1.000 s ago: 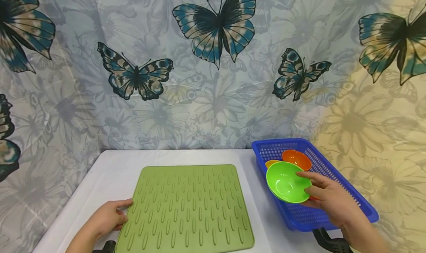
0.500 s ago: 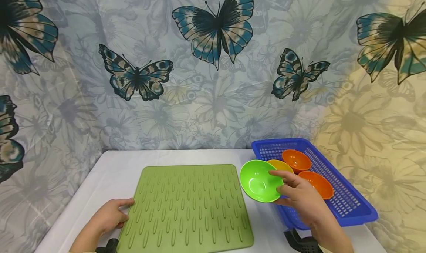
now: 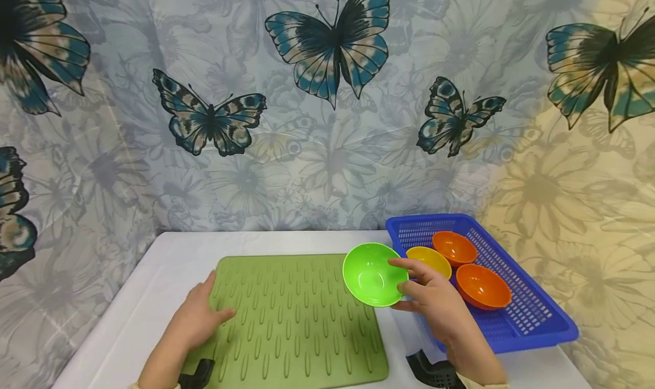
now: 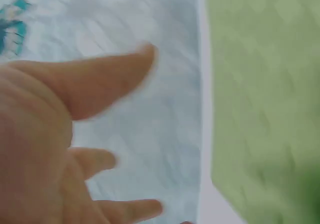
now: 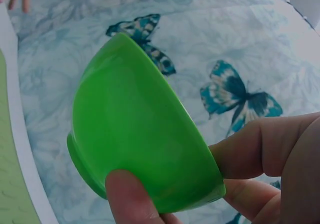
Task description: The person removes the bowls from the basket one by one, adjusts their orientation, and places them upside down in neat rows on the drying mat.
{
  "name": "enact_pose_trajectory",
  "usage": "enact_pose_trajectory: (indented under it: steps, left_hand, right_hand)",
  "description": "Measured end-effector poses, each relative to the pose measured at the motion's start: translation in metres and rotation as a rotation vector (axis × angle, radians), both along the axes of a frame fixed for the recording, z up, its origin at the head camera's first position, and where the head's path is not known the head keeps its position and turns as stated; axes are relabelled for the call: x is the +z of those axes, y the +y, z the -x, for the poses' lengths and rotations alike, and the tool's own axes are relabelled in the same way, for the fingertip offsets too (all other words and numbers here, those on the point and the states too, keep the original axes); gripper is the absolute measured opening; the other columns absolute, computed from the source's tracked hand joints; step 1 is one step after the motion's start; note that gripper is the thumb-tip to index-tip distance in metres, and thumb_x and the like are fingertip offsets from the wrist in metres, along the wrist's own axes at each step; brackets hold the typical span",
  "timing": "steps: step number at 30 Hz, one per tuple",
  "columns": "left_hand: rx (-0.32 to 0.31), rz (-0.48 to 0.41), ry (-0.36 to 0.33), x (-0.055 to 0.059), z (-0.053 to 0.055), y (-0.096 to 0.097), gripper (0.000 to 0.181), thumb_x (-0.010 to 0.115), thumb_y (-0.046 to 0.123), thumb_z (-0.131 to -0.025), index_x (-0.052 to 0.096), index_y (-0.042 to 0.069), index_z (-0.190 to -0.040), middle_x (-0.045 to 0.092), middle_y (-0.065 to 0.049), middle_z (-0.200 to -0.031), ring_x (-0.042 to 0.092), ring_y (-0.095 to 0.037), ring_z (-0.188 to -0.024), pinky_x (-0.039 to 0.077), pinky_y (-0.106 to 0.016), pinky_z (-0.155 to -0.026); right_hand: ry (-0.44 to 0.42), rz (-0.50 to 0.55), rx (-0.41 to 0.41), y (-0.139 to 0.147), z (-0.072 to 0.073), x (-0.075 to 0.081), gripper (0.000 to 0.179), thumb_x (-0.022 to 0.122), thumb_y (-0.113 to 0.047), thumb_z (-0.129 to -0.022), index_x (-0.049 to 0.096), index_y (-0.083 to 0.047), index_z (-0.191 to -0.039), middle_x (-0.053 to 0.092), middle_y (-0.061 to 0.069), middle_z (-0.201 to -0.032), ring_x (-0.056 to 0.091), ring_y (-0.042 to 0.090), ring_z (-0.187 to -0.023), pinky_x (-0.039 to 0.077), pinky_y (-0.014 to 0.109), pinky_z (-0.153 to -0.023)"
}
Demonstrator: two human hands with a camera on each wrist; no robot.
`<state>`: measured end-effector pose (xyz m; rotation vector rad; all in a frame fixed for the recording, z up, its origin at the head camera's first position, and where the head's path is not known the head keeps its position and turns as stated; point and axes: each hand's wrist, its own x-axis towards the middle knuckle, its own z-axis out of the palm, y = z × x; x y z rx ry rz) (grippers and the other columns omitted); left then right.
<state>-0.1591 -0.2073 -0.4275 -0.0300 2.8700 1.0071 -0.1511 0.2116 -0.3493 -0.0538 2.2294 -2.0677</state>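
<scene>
A bright green bowl hangs over the right edge of the green ridged mat, tilted with its inside facing the head camera. My right hand pinches it by the rim; in the right wrist view the thumb presses the outside of the bowl while fingers reach over the rim. My left hand is above the mat's left side, fingers spread and holding nothing. The left wrist view shows that hand with its thumb stretched out beside the mat.
At the right stands a blue perforated basket. Inside it lie a yellow bowl, an orange bowl and a second orange bowl. A white cloth covers the table, and a butterfly-print curtain hangs behind it.
My right hand has carried the green bowl left, out from over the basket to the mat's right edge. My left hand has let go of the mat's left edge and moved up and right.
</scene>
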Motion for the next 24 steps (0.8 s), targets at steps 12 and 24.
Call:
enact_pose_trajectory:
  steps: [12,24]
  left_hand:
    - [-0.175,-1.090,-0.055,0.051,-0.020,0.087,0.081,0.069,0.010,-0.084,0.024,0.033,-0.148,-0.010,-0.004,-0.154,0.010,-0.044,-0.134,0.042,-0.049,-0.092]
    - [-0.206,-1.376,-0.107,0.053,-0.027,0.120,0.057,0.063,0.003,-0.088,0.040,0.004,-0.141,0.016,-0.020,-0.149,0.051,-0.037,-0.114,0.045,-0.053,-0.085]
  right_hand:
    - [0.017,0.102,0.112,-0.032,-0.001,0.001,0.048,0.050,0.006,-0.084,0.048,-0.001,-0.132,0.042,0.028,-0.117,0.059,0.035,-0.092,0.053,0.047,-0.074]
    - [0.005,0.119,0.188,-0.054,-0.007,-0.009,0.049,0.052,0.004,-0.083,0.049,-0.002,-0.132,0.045,0.026,-0.111,0.059,0.034,-0.090,0.053,0.047,-0.073]
